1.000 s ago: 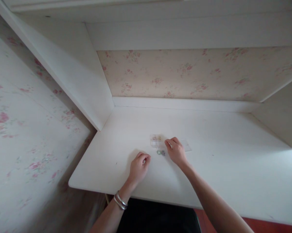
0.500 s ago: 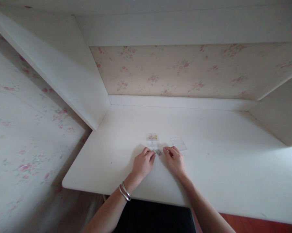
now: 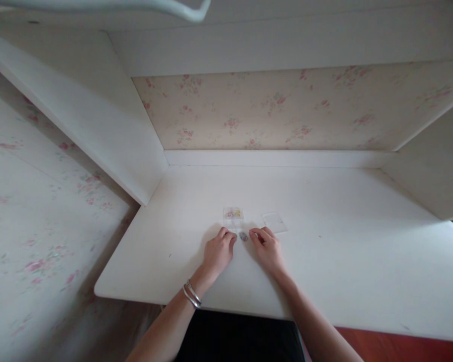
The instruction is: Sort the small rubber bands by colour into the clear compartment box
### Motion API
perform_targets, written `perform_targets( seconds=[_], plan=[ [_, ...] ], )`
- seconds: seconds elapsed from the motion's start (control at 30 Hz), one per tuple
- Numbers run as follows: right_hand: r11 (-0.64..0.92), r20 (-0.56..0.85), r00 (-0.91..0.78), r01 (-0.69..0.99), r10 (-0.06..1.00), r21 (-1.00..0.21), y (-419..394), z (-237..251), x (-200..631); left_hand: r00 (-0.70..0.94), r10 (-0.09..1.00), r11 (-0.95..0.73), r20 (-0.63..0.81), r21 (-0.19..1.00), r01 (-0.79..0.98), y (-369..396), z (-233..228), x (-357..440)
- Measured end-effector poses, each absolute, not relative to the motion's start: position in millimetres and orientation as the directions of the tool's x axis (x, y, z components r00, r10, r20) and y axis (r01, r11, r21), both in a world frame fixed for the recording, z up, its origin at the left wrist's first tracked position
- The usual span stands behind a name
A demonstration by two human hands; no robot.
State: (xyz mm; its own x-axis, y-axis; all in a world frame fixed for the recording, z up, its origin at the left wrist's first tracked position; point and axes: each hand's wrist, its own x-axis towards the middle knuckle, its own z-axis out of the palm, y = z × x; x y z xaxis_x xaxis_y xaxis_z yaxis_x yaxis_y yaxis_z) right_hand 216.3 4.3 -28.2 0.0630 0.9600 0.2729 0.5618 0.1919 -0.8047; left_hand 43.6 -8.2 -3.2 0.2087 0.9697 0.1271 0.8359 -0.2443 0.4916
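My left hand [image 3: 219, 249] rests on the white desk with thumb and fingers pinched together beside a small dark greyish bundle [image 3: 243, 236]. What sits in that pinch is too small to name. On the bundle's other side is my right hand [image 3: 266, 246], its fingertips closed too; whether they hold anything I cannot tell. Just beyond my left fingertips stands a small clear compartment box [image 3: 233, 218] with reddish and yellow bits in its far part. A flat clear lid or tray [image 3: 274, 221] lies beyond my right hand.
The white desk [image 3: 343, 266] has a low back ledge [image 3: 279, 158] and a side panel [image 3: 109, 120] on the left. A pale curved bar [image 3: 166, 7] hangs at the top of the view. Tiny specks lie on the desk to either side.
The view has shifted slightly, and the pale bar has come in at the top. My left fingertips are a little farther from the bundle; the green bit at them no longer shows clearly.
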Motion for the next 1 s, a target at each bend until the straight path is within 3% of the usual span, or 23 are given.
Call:
perform_targets(
  seconds=[0.33,0.87,1.0],
  plan=[
    [0.186,0.259,0.052,0.564,0.964,-0.805,4,-29,216,0.053,0.972,-0.213,0.227,0.769,0.602,5,-5,31],
    [0.241,0.329,0.039,0.6,0.943,-0.763,1,-27,214,-0.076,0.96,-0.173,0.269,0.783,0.597,32,-9,24],
    [0.376,0.345,-0.196,0.71,0.918,-0.596,-6,-15,208,-0.1,0.974,-0.114,0.203,0.822,0.557,10,-8,16]
  ],
)
